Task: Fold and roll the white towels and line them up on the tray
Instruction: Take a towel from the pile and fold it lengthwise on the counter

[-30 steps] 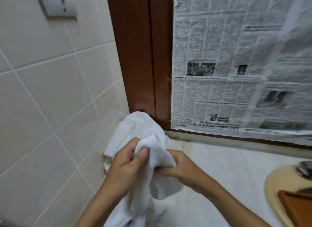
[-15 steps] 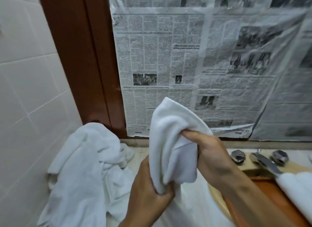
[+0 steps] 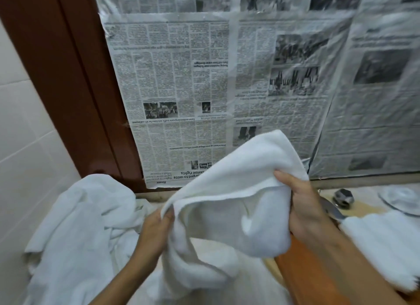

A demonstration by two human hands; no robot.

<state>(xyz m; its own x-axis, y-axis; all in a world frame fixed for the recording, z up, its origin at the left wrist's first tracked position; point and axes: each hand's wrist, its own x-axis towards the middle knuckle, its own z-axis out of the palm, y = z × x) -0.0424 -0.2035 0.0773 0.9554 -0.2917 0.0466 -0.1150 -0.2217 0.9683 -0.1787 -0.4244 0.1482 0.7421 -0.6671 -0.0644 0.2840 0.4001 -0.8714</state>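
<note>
White towel (image 3: 227,191): soft, rumpled, held up over the counter, top edge stretched out, the rest sagging. My left hand (image 3: 156,227) pinches the low left corner. My right hand (image 3: 304,209) grips the higher right edge, fingers curled. Tray (image 3: 306,270) is just to the right (rolled towels (image 3: 381,243) on it). Half a second ago the towel was bunched upright with my hands close together; now they're apart and it's spread.

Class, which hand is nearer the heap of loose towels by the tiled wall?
Left. The left hand is just beside the heap; the right hand is farther right, across the held towel.
</note>
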